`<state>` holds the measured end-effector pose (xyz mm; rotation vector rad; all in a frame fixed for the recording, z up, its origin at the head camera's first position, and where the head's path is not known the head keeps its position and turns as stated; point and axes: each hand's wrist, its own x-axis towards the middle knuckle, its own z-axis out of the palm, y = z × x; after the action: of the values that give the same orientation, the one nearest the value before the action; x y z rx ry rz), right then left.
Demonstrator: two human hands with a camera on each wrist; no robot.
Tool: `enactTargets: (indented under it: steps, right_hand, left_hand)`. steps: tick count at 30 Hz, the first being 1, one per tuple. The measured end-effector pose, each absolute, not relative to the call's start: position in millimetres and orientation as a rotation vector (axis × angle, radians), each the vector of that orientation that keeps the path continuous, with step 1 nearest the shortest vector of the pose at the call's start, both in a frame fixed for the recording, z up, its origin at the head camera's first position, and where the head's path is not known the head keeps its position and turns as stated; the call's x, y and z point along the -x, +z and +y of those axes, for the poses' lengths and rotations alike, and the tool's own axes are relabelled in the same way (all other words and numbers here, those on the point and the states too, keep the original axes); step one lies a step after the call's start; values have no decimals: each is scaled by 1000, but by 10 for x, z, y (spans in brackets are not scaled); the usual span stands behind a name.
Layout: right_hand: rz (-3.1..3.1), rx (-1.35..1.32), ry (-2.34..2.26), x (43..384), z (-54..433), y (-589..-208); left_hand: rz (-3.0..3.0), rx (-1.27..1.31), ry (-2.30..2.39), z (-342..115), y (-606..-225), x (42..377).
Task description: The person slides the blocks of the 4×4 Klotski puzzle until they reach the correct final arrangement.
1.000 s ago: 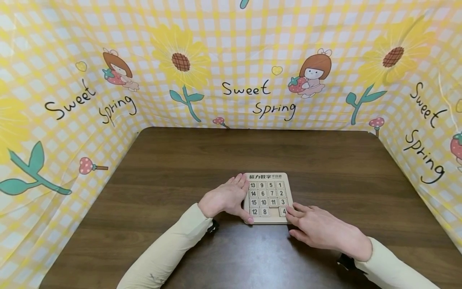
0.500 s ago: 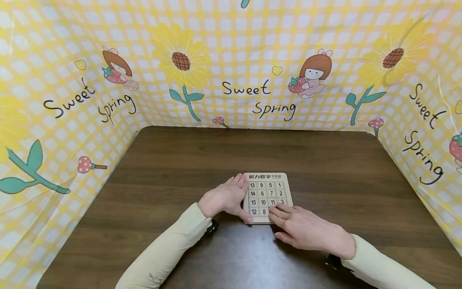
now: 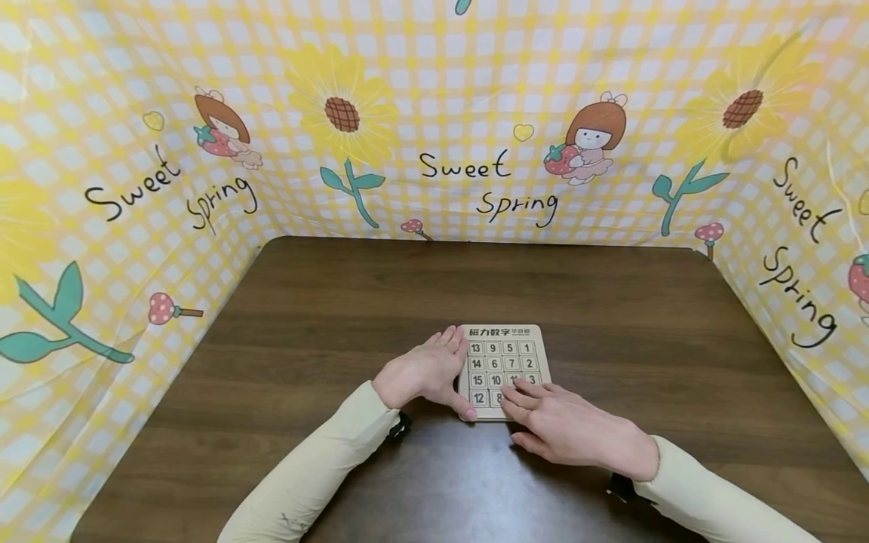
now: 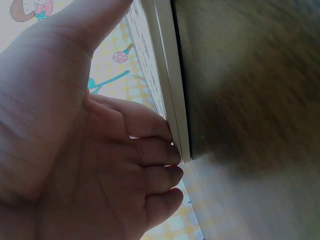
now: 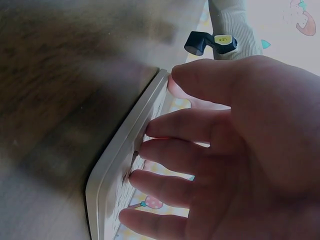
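A pale wooden number slide puzzle [image 3: 502, 363] lies flat on the table, with rows of numbered square tiles under a printed heading. My left hand [image 3: 428, 371] rests along its left side, fingers extended at the edge and thumb at the lower left corner. In the left wrist view those fingertips [image 4: 172, 175] meet the puzzle's rim [image 4: 172, 95]. My right hand [image 3: 566, 424] reaches in from the lower right, its extended fingers over the bottom row beside tile 8. They hide the bottom row's right part and partly cover tile 11. In the right wrist view, fingertips [image 5: 137, 177] touch the tiled face.
The dark wood-grain table [image 3: 353, 286] extends around the puzzle on all sides. A yellow checked cloth [image 3: 448, 90] with printed flowers and figures walls in its back and both sides. Black bands [image 3: 621, 486] sit at both wrists.
My right hand has slid left from the puzzle's right edge along the bottom row. Tile 4 and the gap beside tile 8, visible before, are now covered. The left hand has stayed still.
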<state>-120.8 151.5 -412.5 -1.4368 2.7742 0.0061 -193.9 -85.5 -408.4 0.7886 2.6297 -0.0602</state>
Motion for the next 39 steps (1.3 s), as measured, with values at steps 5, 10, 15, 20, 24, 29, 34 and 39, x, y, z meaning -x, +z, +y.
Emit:
enactTargets:
  steps: [5,10,15,20,24,29,34,39]
  right_hand:
    - [2778,1409,11,1203,1550,-4107]
    - [2791,1378,3,1196,1596,-4094]
    - [2817,1429,12,1196,1639,-4087]
    - [2836,1473,17,1206,1685,-4076]
    - [2824,1499,39,1225,1690,-4082]
    - [2839,1577,39,1260,1651,-4079]
    - [2801,1558,36,1271,1560,-4051]
    - [2744,1502,22,1274,1447,-4045]
  left_hand:
    - [2631,-790,-67,-852,-4082,1941]
    - [2632,-793,-73,-853,-4083,1935]
    - [2631,-792,-74,-859,-4077,1933]
    - [2626,-787,-67,-857,-4070,1931]
    - [2625,-787,-73,-857,-4067,1931]
    - [2626,-785,-84,-854,-4073,1933]
    - [2628,-782,-69,-855,-4073,1930]
    - [2631,-791,-68,-853,-4067,1927]
